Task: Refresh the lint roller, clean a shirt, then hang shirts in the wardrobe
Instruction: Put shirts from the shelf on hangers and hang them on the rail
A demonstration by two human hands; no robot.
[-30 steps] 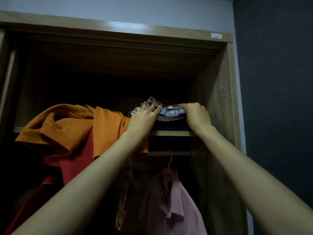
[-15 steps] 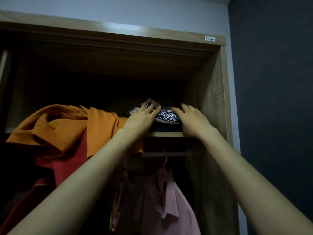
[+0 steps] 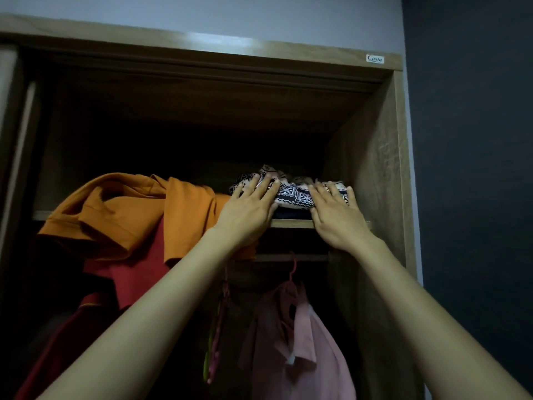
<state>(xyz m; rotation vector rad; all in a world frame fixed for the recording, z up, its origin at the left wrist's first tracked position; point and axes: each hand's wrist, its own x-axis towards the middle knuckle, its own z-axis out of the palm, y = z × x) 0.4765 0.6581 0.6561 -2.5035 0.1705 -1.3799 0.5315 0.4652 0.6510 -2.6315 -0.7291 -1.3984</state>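
A folded navy-and-white patterned garment [image 3: 294, 194] lies on the top shelf [image 3: 291, 223] of the open wooden wardrobe [image 3: 372, 168], at the shelf's right end. My left hand [image 3: 248, 209] rests flat on its left part, fingers spread. My right hand [image 3: 337, 212] lies flat on its right part, fingers also spread. Neither hand grips the cloth. A dark folded item sits under the patterned garment, mostly hidden.
An orange shirt [image 3: 127, 209] spills over the shelf's left side, above a red garment [image 3: 135, 269]. Below the shelf a rail [image 3: 291, 257] carries a pink shirt [image 3: 305, 342] on a pink hanger [image 3: 292, 269]. A dark wall [image 3: 476, 168] stands to the right.
Both hands went from pinching the patterned garment's front edge to lying flat and spread on top of it. The view has shifted slightly.
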